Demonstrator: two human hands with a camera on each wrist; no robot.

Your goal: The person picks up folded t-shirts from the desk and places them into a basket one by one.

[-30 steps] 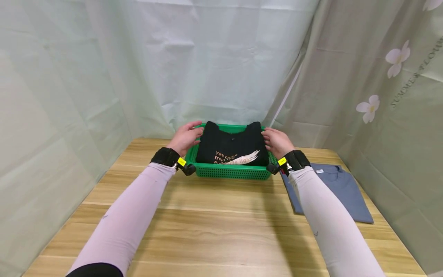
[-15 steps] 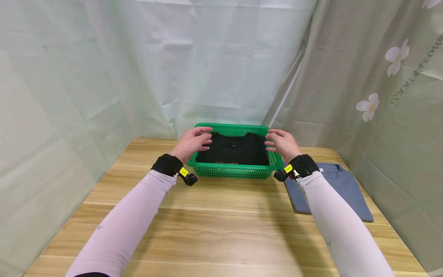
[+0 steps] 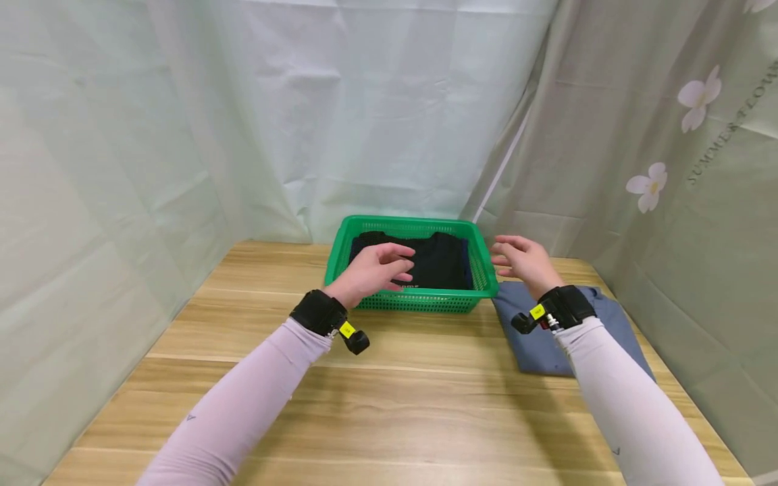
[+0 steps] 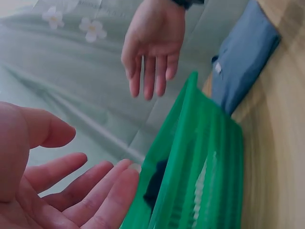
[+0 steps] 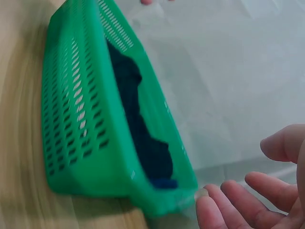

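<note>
A folded black T-shirt (image 3: 434, 260) with pale lettering lies inside the green plastic basket (image 3: 425, 294), with a dark blue edge of cloth showing beside it at the right. Over the basket's front left part is my left hand (image 3: 375, 272), fingers loosely bent and holding nothing. My right hand (image 3: 524, 262) is just outside the basket's right end, its fingers relaxed and nothing in them. Beneath that hand and forearm lies a folded grey-blue T-shirt (image 3: 541, 347), partly covered by the arm. The left wrist view shows the right hand (image 4: 155, 47) with its palm side visible, above the basket rim.
The basket stands at the back of a wooden table (image 3: 389, 398). Behind it hangs a pale curtain (image 3: 389, 121), and a curtain with printed flowers (image 3: 647, 187) borders the right side. The table's left edge meets another hanging sheet (image 3: 109, 223).
The black T-shirt has settled down into the basket and both hands have let it go. My left hand has moved right and nearer; my right hand has moved right, past the basket's end.
</note>
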